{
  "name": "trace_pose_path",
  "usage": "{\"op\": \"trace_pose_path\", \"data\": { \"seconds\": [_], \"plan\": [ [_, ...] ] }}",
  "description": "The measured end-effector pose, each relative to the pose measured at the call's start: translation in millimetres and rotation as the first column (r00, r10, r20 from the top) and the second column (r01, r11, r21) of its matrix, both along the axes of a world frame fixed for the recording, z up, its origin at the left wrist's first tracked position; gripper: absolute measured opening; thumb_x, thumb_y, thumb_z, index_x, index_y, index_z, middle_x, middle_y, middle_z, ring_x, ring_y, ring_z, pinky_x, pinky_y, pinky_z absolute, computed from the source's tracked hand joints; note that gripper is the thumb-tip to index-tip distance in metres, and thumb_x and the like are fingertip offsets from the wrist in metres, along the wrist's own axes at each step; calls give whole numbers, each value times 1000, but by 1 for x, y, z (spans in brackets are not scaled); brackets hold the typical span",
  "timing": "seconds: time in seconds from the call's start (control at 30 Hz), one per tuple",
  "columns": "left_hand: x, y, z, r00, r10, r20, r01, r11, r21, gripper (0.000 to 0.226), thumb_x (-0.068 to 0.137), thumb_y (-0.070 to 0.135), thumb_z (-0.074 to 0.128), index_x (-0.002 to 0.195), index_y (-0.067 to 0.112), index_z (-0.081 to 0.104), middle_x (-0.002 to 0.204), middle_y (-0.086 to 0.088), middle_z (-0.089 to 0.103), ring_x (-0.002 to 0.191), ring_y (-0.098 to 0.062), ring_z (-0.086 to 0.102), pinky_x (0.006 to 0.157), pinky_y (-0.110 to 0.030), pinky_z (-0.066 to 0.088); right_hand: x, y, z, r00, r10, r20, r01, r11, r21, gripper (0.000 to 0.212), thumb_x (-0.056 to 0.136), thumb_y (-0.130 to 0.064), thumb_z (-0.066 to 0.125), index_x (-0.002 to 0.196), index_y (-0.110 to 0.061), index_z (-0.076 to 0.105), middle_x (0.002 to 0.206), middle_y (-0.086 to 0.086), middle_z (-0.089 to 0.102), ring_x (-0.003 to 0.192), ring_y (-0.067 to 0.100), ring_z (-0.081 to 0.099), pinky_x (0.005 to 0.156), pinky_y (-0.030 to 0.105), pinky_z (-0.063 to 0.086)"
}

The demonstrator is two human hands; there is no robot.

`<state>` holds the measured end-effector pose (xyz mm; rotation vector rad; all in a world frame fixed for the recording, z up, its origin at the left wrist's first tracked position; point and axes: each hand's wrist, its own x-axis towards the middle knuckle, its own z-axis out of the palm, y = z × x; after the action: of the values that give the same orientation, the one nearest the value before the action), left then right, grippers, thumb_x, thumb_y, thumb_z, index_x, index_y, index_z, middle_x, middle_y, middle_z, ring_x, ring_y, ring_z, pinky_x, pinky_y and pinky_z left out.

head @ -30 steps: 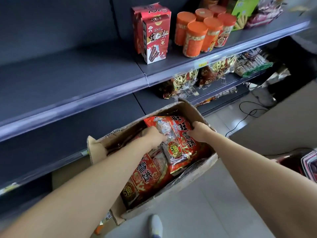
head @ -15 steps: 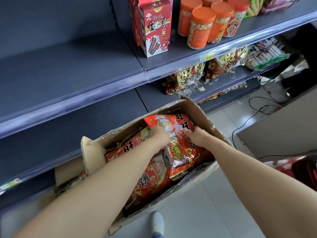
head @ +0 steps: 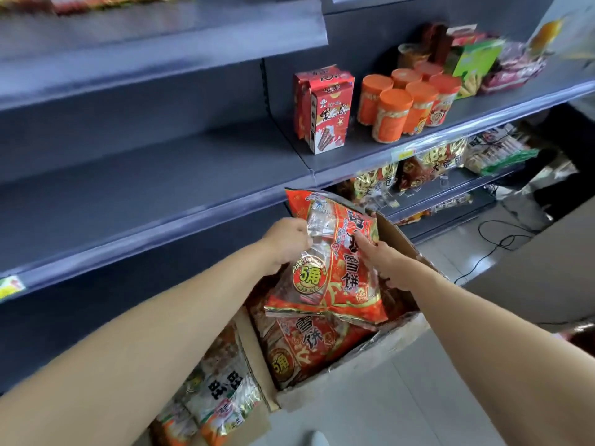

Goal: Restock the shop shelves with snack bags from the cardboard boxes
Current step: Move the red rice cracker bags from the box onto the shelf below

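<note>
Left hand (head: pixel 286 243) grips the snack bag (head: pixel 335 265) by its upper left edge, fingers curled into the clear film. Right hand (head: pixel 383 263) lies against the bag's right side with fingers stretched over the front; its thumb is hidden, so I cannot tell whether it pinches. The bag hangs tilted above the cardboard box (head: pixel 401 243), just below the lip of the bare middle shelf (head: pixel 161 175). It probably needs lifting clear of that lip first, then setting in upright, label outward, towards the back. Squeezing may crush the contents, so the edges are the better hold.
</note>
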<state>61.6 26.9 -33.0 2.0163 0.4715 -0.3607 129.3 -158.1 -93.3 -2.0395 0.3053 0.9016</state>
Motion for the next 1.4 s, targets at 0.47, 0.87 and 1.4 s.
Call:
{"op": "trace_pose_path", "data": {
  "seconds": [0.47, 0.87, 1.4],
  "plan": [
    [-168, 178, 85, 929, 231, 290, -245, 970, 13, 24, 92, 7, 53, 68, 11, 49, 78, -3, 50, 81, -19, 46, 73, -31, 37, -120, 152, 95, 992, 79, 95, -104, 947, 304, 39, 76, -23, 78, 107, -4, 64, 98, 7, 71, 78, 24, 66, 75, 36, 53],
    [-294, 336, 91, 766, 580, 276, -637, 745, 201, 12, 95, 6, 43, 83, 8, 46, 82, -7, 48, 73, -20, 45, 56, -29, 32, -204, 350, 147, 908, 344, 238, -403, 873, 276, 25, 83, -7, 71, 105, -8, 60, 98, 8, 72, 86, 24, 71, 84, 44, 57],
    [-397, 457, 67, 389, 867, 310, -912, 317, 259, 19, 94, 19, 52, 77, 27, 55, 116, -7, 58, 111, -31, 50, 95, -40, 43, -269, 531, 137, 761, 592, 265, -647, 717, 258, 23, 86, -2, 65, 107, -8, 58, 100, 6, 69, 73, 16, 66, 59, 29, 54]
  ]
}}
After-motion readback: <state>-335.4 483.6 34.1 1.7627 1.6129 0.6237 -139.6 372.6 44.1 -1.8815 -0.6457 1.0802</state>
